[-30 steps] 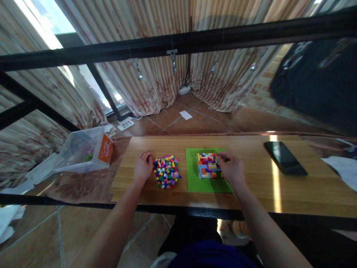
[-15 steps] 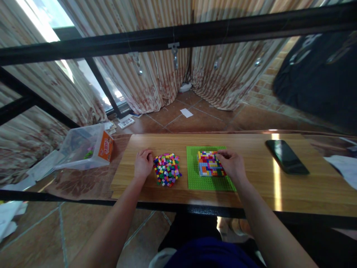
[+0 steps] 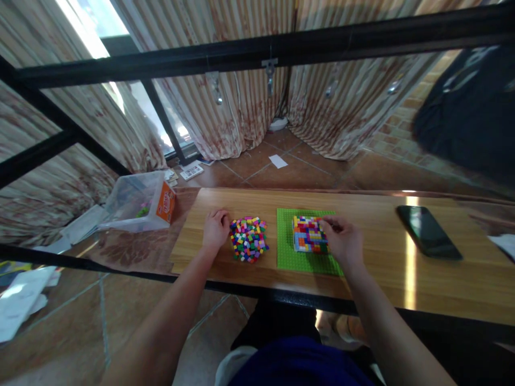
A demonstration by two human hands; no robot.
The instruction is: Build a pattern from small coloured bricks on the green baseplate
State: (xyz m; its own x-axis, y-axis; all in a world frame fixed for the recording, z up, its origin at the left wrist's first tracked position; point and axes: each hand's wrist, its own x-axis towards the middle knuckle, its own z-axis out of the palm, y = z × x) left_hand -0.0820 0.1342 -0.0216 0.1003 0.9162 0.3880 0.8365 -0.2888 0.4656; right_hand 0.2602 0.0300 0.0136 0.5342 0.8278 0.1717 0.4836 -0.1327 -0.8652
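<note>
A block of multicoloured toy bricks [image 3: 308, 235] stands on a green studded baseplate [image 3: 285, 257]. At the block's upper right part, my right hand [image 3: 345, 238] has thumb and fingertips pinched on a toy brick, most of which the fingers hide. The right hand also covers the baseplate's right side. To the left lies a loose pile of small coloured bricks [image 3: 249, 239]. My left hand [image 3: 216, 229] rests on the wood beside the pile's left edge, fingers curled in; whether they hold anything is hidden.
The wooden table [image 3: 374, 284] has a dark phone [image 3: 427, 231] lying at its right. Beyond its left end sits a clear plastic box [image 3: 139, 201] with an orange label. A black metal bar [image 3: 241, 53] crosses above, before striped curtains [image 3: 237, 112].
The head view has swung a little left, so the scene sits farther right. My right hand stays at the brick block, its fingers slightly shifted. The left hand stays beside the pile.
</note>
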